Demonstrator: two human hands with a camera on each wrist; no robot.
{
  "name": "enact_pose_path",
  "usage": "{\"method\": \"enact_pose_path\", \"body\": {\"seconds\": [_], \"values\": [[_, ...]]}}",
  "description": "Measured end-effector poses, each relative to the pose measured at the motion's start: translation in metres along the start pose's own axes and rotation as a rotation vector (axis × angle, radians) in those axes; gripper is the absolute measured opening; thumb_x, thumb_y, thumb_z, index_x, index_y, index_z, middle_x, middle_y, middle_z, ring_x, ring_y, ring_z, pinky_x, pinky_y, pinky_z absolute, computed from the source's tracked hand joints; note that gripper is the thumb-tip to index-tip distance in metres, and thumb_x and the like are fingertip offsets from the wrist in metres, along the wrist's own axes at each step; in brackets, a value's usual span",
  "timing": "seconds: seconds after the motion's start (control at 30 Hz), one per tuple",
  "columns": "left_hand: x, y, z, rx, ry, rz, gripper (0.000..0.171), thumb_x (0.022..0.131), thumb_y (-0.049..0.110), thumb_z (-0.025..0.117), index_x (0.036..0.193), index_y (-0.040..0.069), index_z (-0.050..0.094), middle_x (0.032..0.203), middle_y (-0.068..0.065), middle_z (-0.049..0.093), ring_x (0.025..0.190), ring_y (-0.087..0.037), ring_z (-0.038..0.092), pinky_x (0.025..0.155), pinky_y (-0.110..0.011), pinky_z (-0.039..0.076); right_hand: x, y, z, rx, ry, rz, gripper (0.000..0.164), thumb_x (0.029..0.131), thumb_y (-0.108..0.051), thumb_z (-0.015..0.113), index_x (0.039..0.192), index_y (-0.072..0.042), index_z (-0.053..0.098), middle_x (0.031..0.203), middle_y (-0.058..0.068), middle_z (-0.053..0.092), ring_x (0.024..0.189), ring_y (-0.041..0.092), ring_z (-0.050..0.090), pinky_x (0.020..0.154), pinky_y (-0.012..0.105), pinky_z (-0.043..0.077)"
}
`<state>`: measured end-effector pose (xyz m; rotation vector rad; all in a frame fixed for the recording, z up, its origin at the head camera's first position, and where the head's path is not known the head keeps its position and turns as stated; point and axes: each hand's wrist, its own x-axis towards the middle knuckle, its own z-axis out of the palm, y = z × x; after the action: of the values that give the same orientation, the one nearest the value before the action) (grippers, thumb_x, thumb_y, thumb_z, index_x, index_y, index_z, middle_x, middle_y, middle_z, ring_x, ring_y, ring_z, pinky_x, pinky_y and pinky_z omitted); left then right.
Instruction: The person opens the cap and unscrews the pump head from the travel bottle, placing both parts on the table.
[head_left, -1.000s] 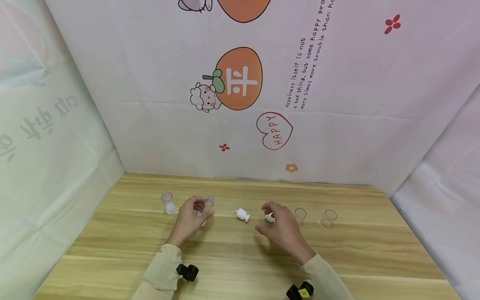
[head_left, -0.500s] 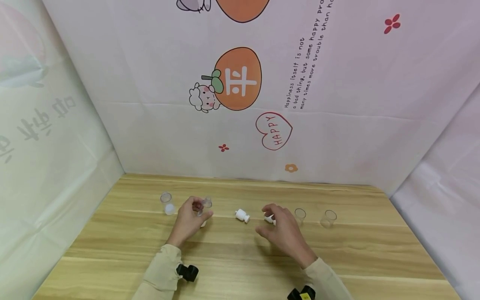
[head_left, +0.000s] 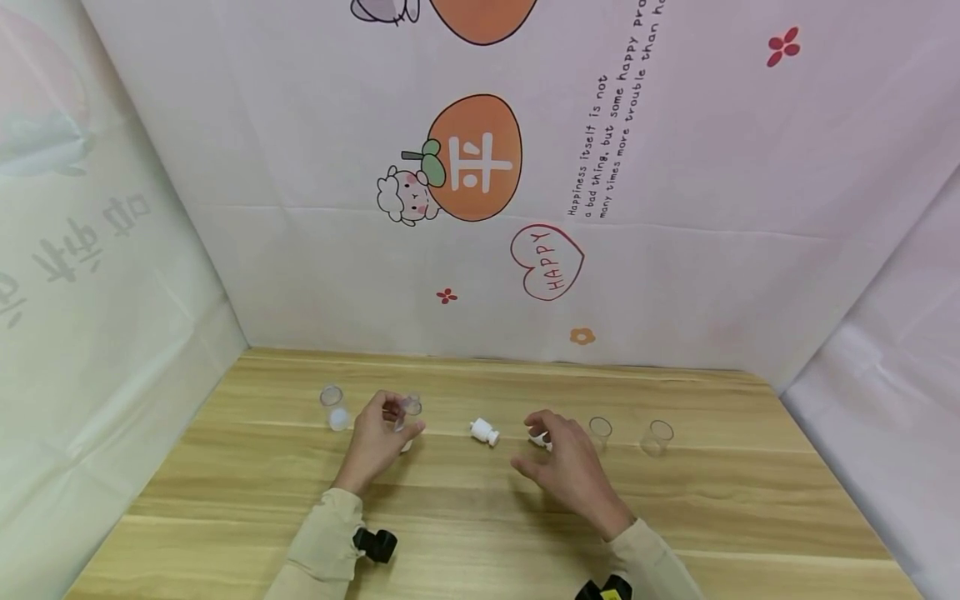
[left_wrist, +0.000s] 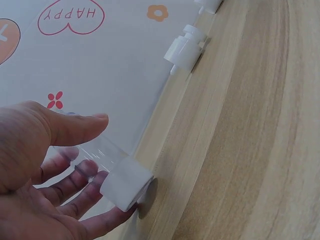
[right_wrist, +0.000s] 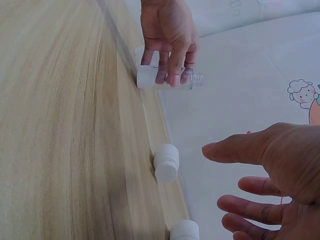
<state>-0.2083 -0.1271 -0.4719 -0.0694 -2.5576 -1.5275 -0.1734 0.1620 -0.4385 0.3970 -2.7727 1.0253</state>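
Note:
My left hand (head_left: pixel 378 442) grips a small clear bottle (right_wrist: pixel 147 77) with a white bottom and a threaded neck. The bottle is upright, its bottom right at the tabletop, thumb on one side and fingers on the other. My right hand (head_left: pixel 566 467) hovers with fingers and thumb spread, holding nothing. Beyond its fingers lies a white pump top (head_left: pixel 540 440), partly hidden by them in the head view. Between the hands lies another white pump top (head_left: pixel 484 431), also visible in the left wrist view as a white cylinder with a narrower end.
Left of my left hand stands a clear container (head_left: pixel 332 396) with a white bottom. Two clear cup-like pieces (head_left: pixel 601 427) stand to the right of my right hand. A printed white cloth (head_left: pixel 675 292) hangs along the far edge of the wooden table (head_left: pixel 480 533).
The neck of the bottle in my left hand has shifted slightly to the left. My right hand stays nearly in place, fingers still spread.

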Motion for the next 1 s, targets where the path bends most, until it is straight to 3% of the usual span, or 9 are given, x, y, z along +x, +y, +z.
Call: {"method": "enact_pose_path", "body": {"seconds": [0.2,1.0], "values": [[0.0008,-0.0014,0.0011,0.010,0.020,0.017,0.041,0.087,0.010,0.082,0.119,0.000,0.058,0.105,-0.012,0.063,0.101,-0.028,0.060,0.086,-0.043,0.050,-0.0009,0.0004,-0.0005,0.000,-0.005,0.007,0.048,0.078,-0.017,0.090,0.118,-0.005,0.066,0.105,0.010,0.070,0.094,0.029,0.061,0.079,0.041,0.050],[0.0005,0.0003,0.0026,-0.001,0.025,-0.033,0.045,0.087,0.008,0.081,0.121,-0.003,0.053,0.113,-0.018,0.060,0.105,-0.032,0.058,0.084,-0.042,0.049,-0.0045,-0.0010,-0.0088,0.011,0.001,0.028,0.048,0.078,-0.018,0.090,0.118,-0.006,0.066,0.103,0.008,0.070,0.095,0.027,0.060,0.082,0.041,0.049]]}}
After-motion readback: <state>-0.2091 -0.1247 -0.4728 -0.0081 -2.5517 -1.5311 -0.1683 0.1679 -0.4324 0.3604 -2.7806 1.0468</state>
